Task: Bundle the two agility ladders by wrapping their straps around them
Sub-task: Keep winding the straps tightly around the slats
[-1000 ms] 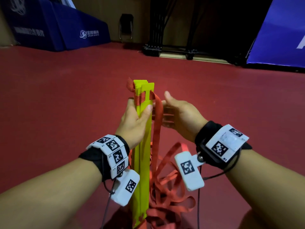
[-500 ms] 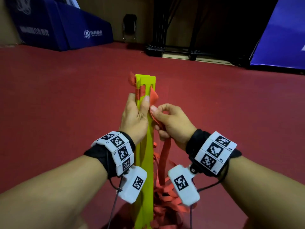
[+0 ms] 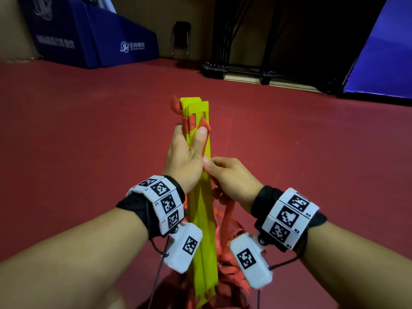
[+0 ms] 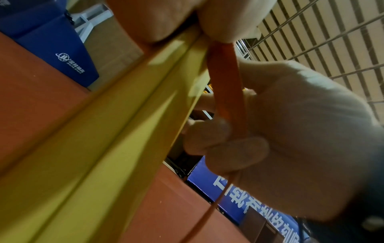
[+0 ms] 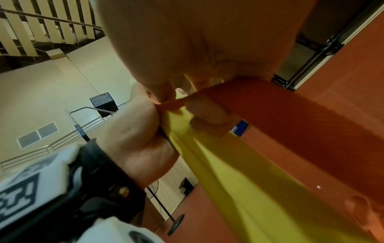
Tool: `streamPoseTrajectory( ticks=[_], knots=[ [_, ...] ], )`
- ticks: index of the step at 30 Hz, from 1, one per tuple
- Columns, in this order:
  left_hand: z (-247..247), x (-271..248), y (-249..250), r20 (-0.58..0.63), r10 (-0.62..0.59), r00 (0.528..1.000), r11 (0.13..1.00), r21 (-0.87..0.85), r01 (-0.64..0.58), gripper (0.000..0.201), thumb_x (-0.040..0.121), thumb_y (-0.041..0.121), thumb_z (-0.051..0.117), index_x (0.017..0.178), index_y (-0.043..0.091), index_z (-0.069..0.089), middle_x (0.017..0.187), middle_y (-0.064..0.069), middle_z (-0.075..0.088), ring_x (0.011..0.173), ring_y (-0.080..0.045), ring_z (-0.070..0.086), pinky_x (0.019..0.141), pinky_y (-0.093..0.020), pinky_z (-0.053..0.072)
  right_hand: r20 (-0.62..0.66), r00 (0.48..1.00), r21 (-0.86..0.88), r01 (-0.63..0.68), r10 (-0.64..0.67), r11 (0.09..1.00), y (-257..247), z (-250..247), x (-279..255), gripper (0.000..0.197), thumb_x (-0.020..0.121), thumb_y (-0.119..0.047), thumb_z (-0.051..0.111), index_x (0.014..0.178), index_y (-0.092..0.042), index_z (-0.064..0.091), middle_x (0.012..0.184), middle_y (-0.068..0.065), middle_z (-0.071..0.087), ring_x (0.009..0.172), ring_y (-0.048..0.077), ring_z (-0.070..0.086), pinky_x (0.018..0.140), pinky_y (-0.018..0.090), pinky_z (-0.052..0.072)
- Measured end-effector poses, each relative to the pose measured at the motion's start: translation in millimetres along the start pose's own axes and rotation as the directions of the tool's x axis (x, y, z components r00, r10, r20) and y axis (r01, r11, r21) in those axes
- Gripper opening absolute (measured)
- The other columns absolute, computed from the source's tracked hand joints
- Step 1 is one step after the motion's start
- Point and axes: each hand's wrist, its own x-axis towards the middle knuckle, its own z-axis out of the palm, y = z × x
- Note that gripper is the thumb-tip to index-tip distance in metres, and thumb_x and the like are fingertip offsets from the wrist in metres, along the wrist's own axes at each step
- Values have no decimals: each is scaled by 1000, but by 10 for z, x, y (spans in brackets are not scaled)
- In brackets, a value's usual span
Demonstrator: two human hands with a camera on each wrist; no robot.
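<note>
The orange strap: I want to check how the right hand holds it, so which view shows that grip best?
Left wrist view: the orange strap runs taut into the right hand, curled around it. In the head view the hand's back hides the grip. The right wrist view shows only strap at the fingers.

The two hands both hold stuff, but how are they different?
The left hand grips the yellow rungs near their top end; the right hand pinches the red strap lower down, beside the rungs. The left hand's thumb lies along the rungs and presses a bit of strap there; the right hand's fingers curl around the strap alone. What they share: both are curled closed on something, touch each other, and wear black bands with white markers.
</note>
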Motion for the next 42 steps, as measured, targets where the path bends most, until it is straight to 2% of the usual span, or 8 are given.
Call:
streamPoseTrajectory(
  ticks=[5,9,18,25,28,35,39,42],
  knots=[
    [-13,1,12,-6,-30,1000,999,-35,30,13,105,44,45,109,32,48,91,17,57,79,12,53,64,-2,36,168,985,-57,-32,42,998,34,52,-70,60,103,-54,35,99,4,53,52,5,59,46,21,64,37,23,40],
    [27,41,-1,-42,-77,996,972,-227,66,32,92,64,49,103,35,52,91,0,70,79,-20,72,74,-38,57,58,995,-272,96,-83,958,57,75,-23,54,103,-56,30,73,-14,46,48,2,52,39,13,48,43,23,38],
    [121,-79,-31,294,-153,943,896,-362,258,60,82,65,62,112,13,64,115,-18,72,111,-35,68,100,-60,51,-101,984,-137,131,-146,982,-7,-116,126,67,98,-60,26,65,-8,50,42,2,46,33,12,43,36,21,32],
    [198,-85,-132,255,-135,957,922,-322,216,50,80,75,54,108,36,63,114,-3,72,112,-27,67,98,-63,50,-170,981,-29,95,-98,995,16,-115,178,58,105,-50,36,61,-13,45,39,-4,41,45,21,48,43,24,34],
    [214,-56,-231,219,-149,964,930,-300,212,100,71,92,51,141,21,49,137,-8,63,131,-27,57,112,-54,42,-146,985,18,100,-96,995,28,-85,165,39,106,-34,44,74,-13,52,46,-7,44,44,14,52,44,24,36],
    [166,-61,-43,158,-106,982,961,-239,142,95,86,76,42,156,13,32,153,-7,47,139,-13,45,119,-35,33,-204,949,-84,229,-242,970,65,-86,194,18,101,-32,54,92,-19,63,54,-12,54,52,13,56,53,30,40],
    [193,-31,-148,151,-143,978,946,-271,180,108,72,93,43,143,11,43,134,-20,60,129,-34,56,112,-55,41,-344,905,-301,147,-251,942,26,-121,213,53,92,-54,60,123,-11,55,91,-6,62,95,25,64,81,41,52],
    [187,-43,-133,136,-108,985,953,-266,141,79,76,86,42,117,19,55,102,-4,66,107,-32,63,104,-58,46,-398,897,-283,79,-192,956,15,-118,174,43,92,-54,61,105,-14,55,82,-4,61,85,25,64,70,32,45]
  ],
)
